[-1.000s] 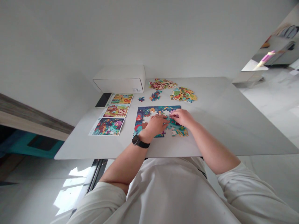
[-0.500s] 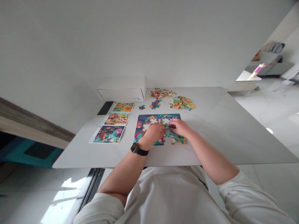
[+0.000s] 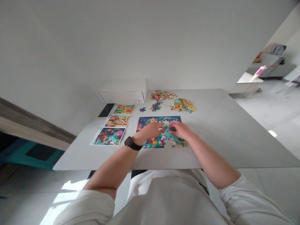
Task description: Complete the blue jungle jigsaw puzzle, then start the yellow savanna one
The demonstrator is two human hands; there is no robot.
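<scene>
A partly assembled colourful jigsaw puzzle (image 3: 161,142) lies flat on the white table (image 3: 222,131) in front of me. My left hand (image 3: 152,129), with a black watch on its wrist, rests palm down on the puzzle's left half, fingers pointing right. My right hand (image 3: 179,129) lies on the puzzle's right half, its fingertips pressed down on a piece near the middle. The fingertips of both hands nearly meet. White gaps show in the puzzle near the hands.
Loose puzzle pieces lie in three heaps (image 3: 182,104) beyond the puzzle, plus a single blue piece (image 3: 142,109). Three picture cards (image 3: 118,120) sit to the left, beside a black phone (image 3: 107,110). A white box (image 3: 124,90) stands against the wall.
My left arm has swung outward to the left, uncovering the puzzle's lower left corner. Both hands stay on the puzzle. The camera has tilted slightly.
</scene>
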